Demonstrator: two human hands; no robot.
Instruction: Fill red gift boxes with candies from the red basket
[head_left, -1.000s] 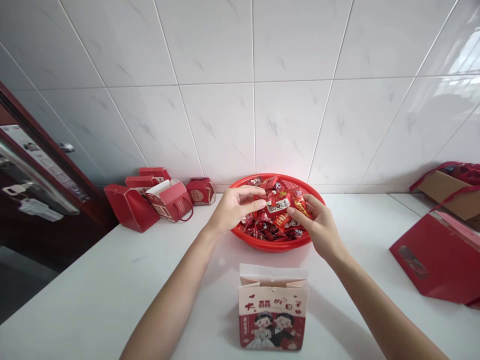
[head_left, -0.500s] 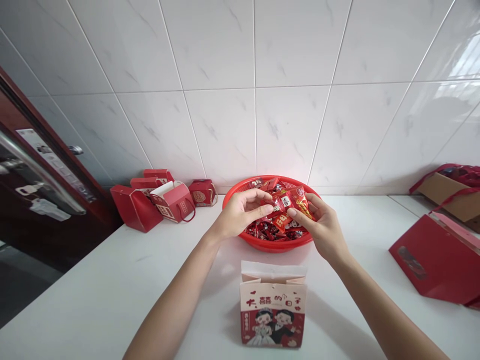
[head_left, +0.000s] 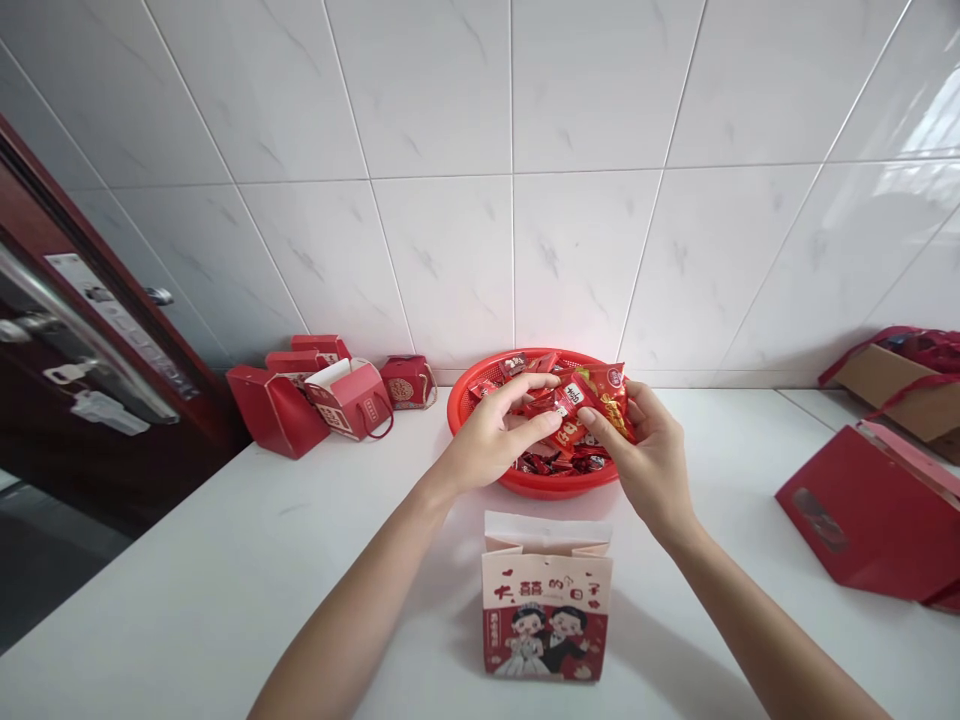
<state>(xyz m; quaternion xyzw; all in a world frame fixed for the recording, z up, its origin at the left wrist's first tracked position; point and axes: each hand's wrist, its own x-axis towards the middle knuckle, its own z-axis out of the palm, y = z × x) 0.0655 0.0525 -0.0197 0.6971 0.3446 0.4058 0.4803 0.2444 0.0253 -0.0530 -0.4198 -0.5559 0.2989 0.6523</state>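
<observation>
Well, in the head view I have a white bench [head_left: 225, 570] before me, running up to a pale, marbled tile wall [head_left: 585, 250] just behind the red basket [head_left: 555, 489]. Left of the basket stand a small red box [head_left: 405, 382] and a cluster of red boxes [head_left: 279, 412]; farther left is a dark red door [head_left: 37, 215] with keys [head_left: 109, 412] hanging at it. Well to the basket's right are a large red box [head_left: 862, 515] and an open brown carton [head_left: 889, 385].

My forearms reach up on either side of a paper bag [head_left: 546, 620], which stands open-topped on the near side of the basket. Both hands are over the basket. My right hand [head_left: 656, 460] grips a gold-printed packet [head_left: 613, 402] between thumb and fingers. My left hand [head_left: 487, 435] has thumb and forefinger at the near end of a white-labelled packet [head_left: 574, 395]; whether they pinch it, I cannot tell.

Both packets are glossy and red, one beside the other above the basket's heap of red-wrapped sweets [head_left: 540, 462].
</observation>
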